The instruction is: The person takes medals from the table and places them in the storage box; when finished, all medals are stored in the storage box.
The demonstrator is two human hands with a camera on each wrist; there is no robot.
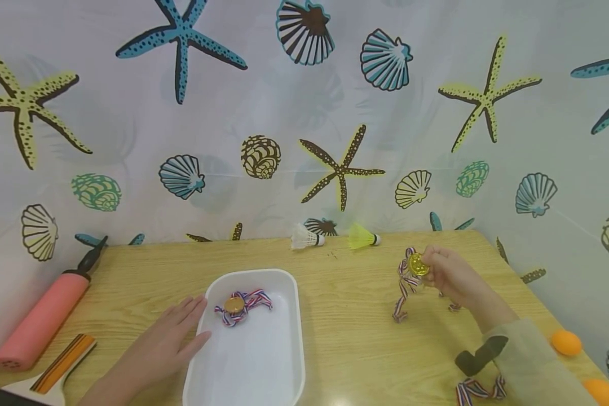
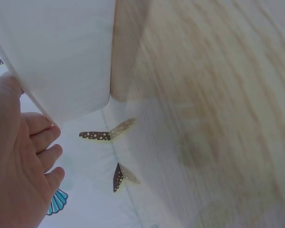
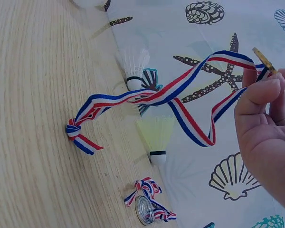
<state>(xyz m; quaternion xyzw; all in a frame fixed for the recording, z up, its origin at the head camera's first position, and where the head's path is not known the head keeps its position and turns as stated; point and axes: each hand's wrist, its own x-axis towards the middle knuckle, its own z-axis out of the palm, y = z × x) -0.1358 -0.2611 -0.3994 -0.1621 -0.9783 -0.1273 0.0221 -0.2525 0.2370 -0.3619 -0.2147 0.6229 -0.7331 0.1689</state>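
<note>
My right hand (image 1: 449, 273) pinches a gold medal (image 1: 418, 264) by its edge above the right part of the table. Its red, white and blue ribbon (image 3: 180, 90) hangs down to a knotted end near the wood. A silver medal (image 3: 145, 210) with a knotted ribbon lies on the table, mostly hidden behind that hand in the head view. With fingers extended, my left hand (image 1: 164, 341) touches the left rim of a white tray (image 1: 300, 344). Inside the tray, towards its far end, lies a bronze-coloured medal (image 1: 234, 305) on a striped ribbon.
A white shuttlecock (image 1: 304, 237) and a yellow shuttlecock (image 1: 361, 237) lie along the back edge. At left are a pink hand pump (image 1: 45, 318) and an orange-striped handle (image 1: 63, 363). Another striped ribbon (image 1: 474, 389) and orange balls (image 1: 566, 343) are at right. A patterned curtain (image 1: 284, 113) hangs behind.
</note>
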